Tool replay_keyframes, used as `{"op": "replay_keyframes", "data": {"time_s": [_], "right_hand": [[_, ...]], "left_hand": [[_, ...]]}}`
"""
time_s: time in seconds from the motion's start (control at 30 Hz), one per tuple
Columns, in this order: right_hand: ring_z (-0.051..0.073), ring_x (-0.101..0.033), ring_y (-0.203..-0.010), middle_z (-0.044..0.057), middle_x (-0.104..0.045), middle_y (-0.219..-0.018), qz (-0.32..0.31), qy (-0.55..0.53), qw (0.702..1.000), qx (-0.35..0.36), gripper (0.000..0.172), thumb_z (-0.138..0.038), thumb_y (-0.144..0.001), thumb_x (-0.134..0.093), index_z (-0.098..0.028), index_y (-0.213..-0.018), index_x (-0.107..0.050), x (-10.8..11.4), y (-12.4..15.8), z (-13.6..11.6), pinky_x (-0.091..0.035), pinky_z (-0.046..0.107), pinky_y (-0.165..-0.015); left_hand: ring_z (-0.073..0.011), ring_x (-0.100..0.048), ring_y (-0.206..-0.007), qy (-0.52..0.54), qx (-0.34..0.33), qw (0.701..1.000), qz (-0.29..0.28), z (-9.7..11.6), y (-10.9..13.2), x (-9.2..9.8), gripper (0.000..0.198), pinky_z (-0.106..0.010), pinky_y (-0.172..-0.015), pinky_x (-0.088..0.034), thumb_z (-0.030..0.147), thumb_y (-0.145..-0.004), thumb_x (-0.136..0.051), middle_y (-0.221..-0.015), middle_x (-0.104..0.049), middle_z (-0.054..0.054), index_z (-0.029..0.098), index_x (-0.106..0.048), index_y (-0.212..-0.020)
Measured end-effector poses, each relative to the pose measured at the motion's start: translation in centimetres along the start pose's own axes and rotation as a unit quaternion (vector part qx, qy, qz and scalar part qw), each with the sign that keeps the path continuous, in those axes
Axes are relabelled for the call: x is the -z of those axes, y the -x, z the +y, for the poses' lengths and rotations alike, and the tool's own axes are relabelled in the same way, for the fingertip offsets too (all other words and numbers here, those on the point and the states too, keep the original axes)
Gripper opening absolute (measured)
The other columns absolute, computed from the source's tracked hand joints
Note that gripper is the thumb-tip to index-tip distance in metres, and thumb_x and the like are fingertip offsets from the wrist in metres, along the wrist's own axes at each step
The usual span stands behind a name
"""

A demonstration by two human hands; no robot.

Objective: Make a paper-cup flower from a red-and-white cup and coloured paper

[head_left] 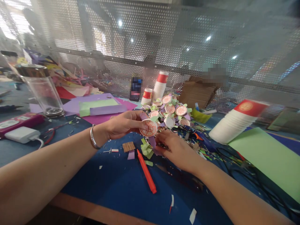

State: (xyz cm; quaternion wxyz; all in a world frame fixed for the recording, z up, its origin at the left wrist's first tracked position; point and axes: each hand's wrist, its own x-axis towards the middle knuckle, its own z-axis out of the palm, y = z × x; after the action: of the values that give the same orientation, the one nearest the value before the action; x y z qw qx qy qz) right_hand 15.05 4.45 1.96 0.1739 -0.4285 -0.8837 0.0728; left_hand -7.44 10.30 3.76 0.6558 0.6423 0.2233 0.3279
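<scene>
Between the thumb and fingers of my left hand (127,124) is a round white disc (148,127) with red lines drawn on it. A purple paper strip (152,142) hangs below the disc. My right hand (174,147) is beside it with fingers curled at the strip's lower end; its fingertips are partly blurred. Behind both hands stands a pile of similar discs (169,109) with green and purple paper pieces. Green strips (147,149) and a red marker (146,172) lie in front, near a small cardboard piece (128,147).
Stacked paper cups (229,125) lean at right beside green paper (267,156) and black cables (248,175). At left are a glass jar (43,90), a white charger (22,134) and a purple power strip (21,122). A perforated metal screen (150,40) stands behind.
</scene>
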Motion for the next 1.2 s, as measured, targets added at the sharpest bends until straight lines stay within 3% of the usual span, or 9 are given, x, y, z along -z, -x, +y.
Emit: {"op": "replay_keyframes", "data": {"time_s": [0.3,0.47,0.73,0.97,1.2], "right_hand": [[0.02,-0.065,-0.089,0.005,-0.072,-0.091,0.023,-0.064,0.998,-0.015,0.015,-0.01,-0.091,-0.06,-0.02,-0.09,-0.072,1.1,1.3,0.4,-0.049,0.034,-0.08],[0.019,-0.066,-0.084,0.004,-0.072,-0.091,0.051,-0.091,0.992,-0.069,0.013,-0.025,-0.094,-0.061,-0.021,-0.093,-0.073,2.0,1.7,0.8,-0.05,0.033,-0.076],[0.018,-0.066,-0.074,0.004,-0.072,-0.085,0.066,-0.225,0.965,-0.114,0.02,-0.04,-0.095,-0.06,-0.022,-0.093,-0.069,2.4,2.1,0.4,-0.052,0.031,-0.064],[0.019,-0.068,-0.082,0.004,-0.073,-0.091,0.069,-0.133,0.985,-0.084,0.011,-0.028,-0.092,-0.064,-0.022,-0.093,-0.074,2.4,2.1,0.8,-0.052,0.032,-0.073],[0.02,-0.067,-0.085,0.005,-0.073,-0.093,0.042,-0.09,0.991,-0.086,0.014,-0.026,-0.092,-0.063,-0.022,-0.099,-0.076,2.5,1.9,0.5,-0.051,0.034,-0.075]], "left_hand": [[-0.0124,-0.068,-0.075,0.057,0.039,0.998,-0.002,-0.6,-0.2,0.0,0.013,-0.024,-0.072,-0.053,0.017,-0.078,-0.075,-0.082,-0.073,-0.004,0.013,-0.066,-0.086],[-0.0115,-0.067,-0.072,0.084,0.04,0.996,-0.009,-0.6,-0.2,-0.1,0.011,-0.022,-0.07,-0.053,0.015,-0.077,-0.075,-0.079,-0.072,-0.004,0.011,-0.066,-0.084],[-0.013,-0.07,-0.074,0.113,0.049,0.992,-0.035,-0.8,-0.1,-0.6,0.015,-0.023,-0.071,-0.054,0.01,-0.075,-0.076,-0.081,-0.074,-0.004,0.012,-0.068,-0.087],[-0.0121,-0.07,-0.073,0.121,0.046,0.991,-0.039,-0.6,0.0,-0.9,0.015,-0.021,-0.069,-0.053,0.009,-0.075,-0.076,-0.079,-0.074,-0.003,0.012,-0.067,-0.087],[-0.0124,-0.071,-0.073,0.117,0.043,0.992,-0.034,-0.6,-0.1,-0.9,0.015,-0.021,-0.069,-0.055,0.008,-0.075,-0.075,-0.08,-0.075,-0.003,0.013,-0.066,-0.086]]}}
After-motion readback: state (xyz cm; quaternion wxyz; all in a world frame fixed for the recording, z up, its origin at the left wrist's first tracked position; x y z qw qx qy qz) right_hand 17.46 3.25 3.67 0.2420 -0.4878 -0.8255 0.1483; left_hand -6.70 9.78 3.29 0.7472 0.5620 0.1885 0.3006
